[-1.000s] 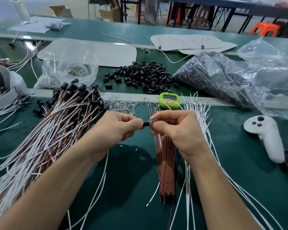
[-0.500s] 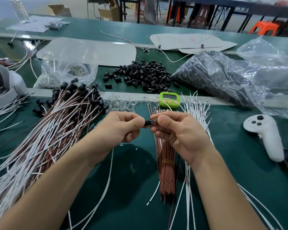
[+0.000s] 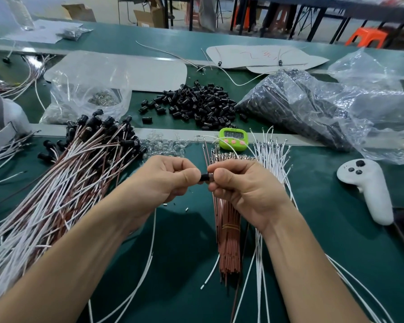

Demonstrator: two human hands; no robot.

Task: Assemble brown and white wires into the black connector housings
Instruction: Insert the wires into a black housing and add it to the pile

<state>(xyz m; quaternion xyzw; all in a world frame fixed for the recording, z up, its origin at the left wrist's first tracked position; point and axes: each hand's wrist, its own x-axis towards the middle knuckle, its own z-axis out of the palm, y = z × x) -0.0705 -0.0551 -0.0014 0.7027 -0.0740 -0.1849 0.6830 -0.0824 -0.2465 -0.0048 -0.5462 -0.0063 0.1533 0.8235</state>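
A black housing (image 3: 204, 177) is held above the middle of the green bench (image 3: 313, 241), between both hands. The left hand (image 3: 170, 180) pinches its left end with thumb and curled fingers, and the right hand (image 3: 245, 190) pinches its right end. Brown wires (image 3: 229, 241) lie under the right hand, with white wires (image 3: 272, 159) just to their right.

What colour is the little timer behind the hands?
The timer is lime green with pink buttons, seen best in the head view.
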